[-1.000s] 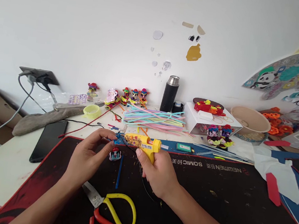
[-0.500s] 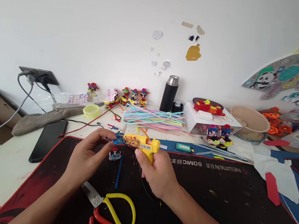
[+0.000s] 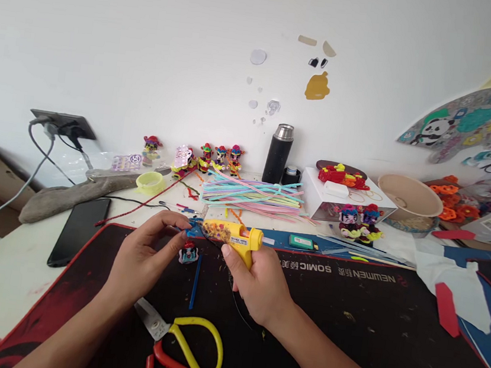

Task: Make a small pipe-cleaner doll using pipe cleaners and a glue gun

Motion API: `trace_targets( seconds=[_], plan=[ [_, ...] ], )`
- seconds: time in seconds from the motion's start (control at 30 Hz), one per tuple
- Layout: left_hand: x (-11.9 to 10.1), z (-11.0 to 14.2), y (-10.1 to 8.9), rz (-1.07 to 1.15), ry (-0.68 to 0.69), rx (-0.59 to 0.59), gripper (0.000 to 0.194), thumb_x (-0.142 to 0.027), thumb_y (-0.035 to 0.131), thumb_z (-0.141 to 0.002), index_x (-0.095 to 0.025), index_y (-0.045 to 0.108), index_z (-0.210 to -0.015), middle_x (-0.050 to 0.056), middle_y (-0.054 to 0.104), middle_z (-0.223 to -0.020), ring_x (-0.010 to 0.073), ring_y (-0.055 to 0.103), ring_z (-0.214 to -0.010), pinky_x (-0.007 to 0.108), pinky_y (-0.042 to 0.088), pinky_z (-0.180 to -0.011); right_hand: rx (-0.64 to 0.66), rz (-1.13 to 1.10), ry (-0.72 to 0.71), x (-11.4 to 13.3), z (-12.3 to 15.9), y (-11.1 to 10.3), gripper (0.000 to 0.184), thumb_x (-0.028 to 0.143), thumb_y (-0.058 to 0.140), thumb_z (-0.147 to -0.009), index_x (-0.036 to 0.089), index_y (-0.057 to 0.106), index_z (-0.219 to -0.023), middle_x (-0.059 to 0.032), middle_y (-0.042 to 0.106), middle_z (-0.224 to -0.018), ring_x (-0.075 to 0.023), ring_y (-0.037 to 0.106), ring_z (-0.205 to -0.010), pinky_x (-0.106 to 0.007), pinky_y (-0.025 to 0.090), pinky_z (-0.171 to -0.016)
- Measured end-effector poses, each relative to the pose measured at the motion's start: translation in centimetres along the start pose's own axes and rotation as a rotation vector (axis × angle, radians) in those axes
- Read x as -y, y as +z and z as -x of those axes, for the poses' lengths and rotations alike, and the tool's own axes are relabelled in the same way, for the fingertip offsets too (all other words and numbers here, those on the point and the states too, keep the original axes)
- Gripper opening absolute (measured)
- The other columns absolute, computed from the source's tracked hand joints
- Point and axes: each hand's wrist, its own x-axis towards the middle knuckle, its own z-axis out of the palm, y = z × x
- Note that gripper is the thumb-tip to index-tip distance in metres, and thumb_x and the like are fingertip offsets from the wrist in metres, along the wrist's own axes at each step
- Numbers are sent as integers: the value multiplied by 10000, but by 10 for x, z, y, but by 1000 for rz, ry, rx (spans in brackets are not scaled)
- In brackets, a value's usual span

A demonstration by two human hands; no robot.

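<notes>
My right hand (image 3: 259, 287) grips a yellow hot-glue gun (image 3: 234, 236), nozzle pointing left, above a black desk mat (image 3: 343, 339). My left hand (image 3: 142, 258) pinches a small blue craft piece (image 3: 195, 226) right at the nozzle tip. A tiny pipe-cleaner figure (image 3: 188, 253) with a red hat stands on the mat just below the piece. A blue pipe cleaner (image 3: 194, 281) lies beside it. Scissors with yellow and red handles (image 3: 183, 346) lie on the mat between my forearms.
A black phone (image 3: 80, 229) lies at the left. Behind are a pastel pipe-cleaner bundle (image 3: 253, 196), a black flask (image 3: 278, 153), a row of small figures (image 3: 220, 158), a white box (image 3: 342, 199), a beige bowl (image 3: 409, 198) and red and white paper scraps (image 3: 451, 293) at the right.
</notes>
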Motion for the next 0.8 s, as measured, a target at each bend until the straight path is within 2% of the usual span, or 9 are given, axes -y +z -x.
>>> trace_targets(
  seconds=[0.5, 0.8],
  plan=[
    [-1, 1, 0, -7, 13, -3, 132, -388, 711, -944, -262, 718, -984, 43, 725, -1002, 247, 702, -933, 361, 558, -863, -18, 5, -17, 0, 0, -1, 542, 593, 552, -1028, 228, 625, -634, 4, 515, -437, -167, 561, -476, -260, 407, -504],
    [0, 0, 1, 18, 13, 7, 109, -370, 712, -955, -268, 715, -996, 33, 715, -1007, 227, 690, -927, 337, 553, -849, 0, 25, -26, 2, 0, -1, 539, 544, 534, -1030, 233, 534, -590, -2, 530, -452, -160, 573, -488, -256, 408, -514]
  ],
)
